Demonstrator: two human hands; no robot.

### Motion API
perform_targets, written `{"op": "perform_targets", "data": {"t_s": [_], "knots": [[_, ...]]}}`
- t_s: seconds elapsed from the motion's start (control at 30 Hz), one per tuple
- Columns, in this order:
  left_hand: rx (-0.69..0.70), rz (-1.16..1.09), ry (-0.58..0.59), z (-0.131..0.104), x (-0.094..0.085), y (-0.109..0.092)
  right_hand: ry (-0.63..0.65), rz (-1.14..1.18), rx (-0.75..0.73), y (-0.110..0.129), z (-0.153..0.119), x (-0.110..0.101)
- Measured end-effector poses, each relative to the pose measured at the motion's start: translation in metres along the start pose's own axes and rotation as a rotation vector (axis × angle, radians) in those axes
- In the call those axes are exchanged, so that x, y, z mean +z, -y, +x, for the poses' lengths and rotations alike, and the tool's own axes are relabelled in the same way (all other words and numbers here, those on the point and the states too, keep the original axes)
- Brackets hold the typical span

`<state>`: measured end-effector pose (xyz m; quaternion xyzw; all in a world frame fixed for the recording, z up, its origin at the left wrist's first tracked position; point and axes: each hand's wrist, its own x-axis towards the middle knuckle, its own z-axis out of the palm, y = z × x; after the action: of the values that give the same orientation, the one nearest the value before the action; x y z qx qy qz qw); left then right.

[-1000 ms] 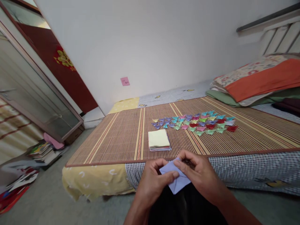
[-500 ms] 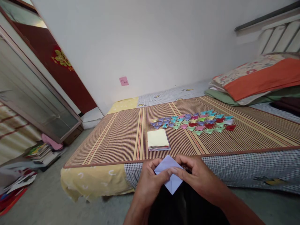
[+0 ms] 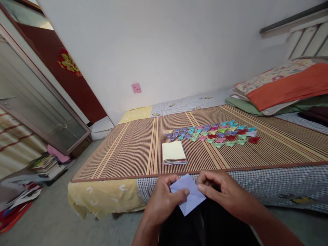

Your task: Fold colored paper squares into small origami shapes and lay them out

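Between my hands, just in front of the bed's near edge, is a small purple paper (image 3: 189,201) with creases across it. My left hand (image 3: 164,196) pinches its left side, thumb lying on top. At its right corner my right hand (image 3: 217,188) has thumb and index finger pressed together on the edge. Beyond them a stack of square paper (image 3: 174,152), pale yellow on top, lies on the striped mat. Rows of small folded paper pieces (image 3: 211,136) in many colours spread over the mat to the right of the stack.
The striped mat (image 3: 123,153) covers the bed. Folded bedding with an orange band (image 3: 289,85) is piled at the right. A pink note (image 3: 136,88) is on the wall. Books (image 3: 44,165) are stacked at the left, near a glass-panelled door (image 3: 51,99).
My right thumb has moved off the middle of the purple paper to its right corner. The paper is turned slightly, and my right hand is a little further right.
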<state>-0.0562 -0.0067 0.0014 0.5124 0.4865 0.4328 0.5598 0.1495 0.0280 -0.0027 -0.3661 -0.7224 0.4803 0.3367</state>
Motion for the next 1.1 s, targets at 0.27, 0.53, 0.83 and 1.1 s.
{"op": "perform_targets", "data": {"t_s": [0.27,0.53,0.83,1.1], "knots": [[0.029,0.122,0.007,0.002,0.003,-0.011,0.059,0.091,0.041,0.009,0.005,0.004],[0.097,-0.31,-0.109,0.009,0.003,0.003,-0.199,0.381,0.067,-0.002,0.015,0.01],[0.091,-0.587,-0.372,0.011,0.033,0.0,-0.301,0.545,0.035,-0.02,0.021,0.036],[0.08,-0.692,-0.352,0.012,0.044,-0.001,-0.32,0.706,0.039,-0.029,0.022,0.056]]}}
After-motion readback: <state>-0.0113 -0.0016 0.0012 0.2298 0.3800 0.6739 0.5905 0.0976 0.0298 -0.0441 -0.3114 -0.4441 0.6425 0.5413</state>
